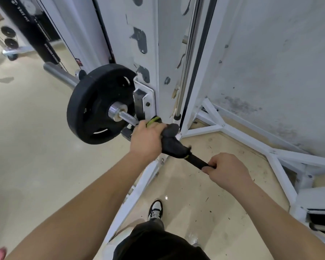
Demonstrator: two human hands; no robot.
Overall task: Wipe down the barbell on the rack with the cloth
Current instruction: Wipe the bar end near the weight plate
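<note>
Fingers of the left hand (146,139) curled round the dark cloth (172,146), wrapping it on the bar (128,117) close by the plate (94,104), where the bar sat at the rack (148,53) post. Right hand (227,169) gripped the bar's black stretch further along. White lettering on a black pad (21,21), top left, was too blurred to read; most fingertips were hidden under the bar

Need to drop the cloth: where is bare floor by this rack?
Beige floor left of the round black weight plate; a patch between the black-and-white shoe and white steel rack base. Crowded around the chrome barbell.
</note>
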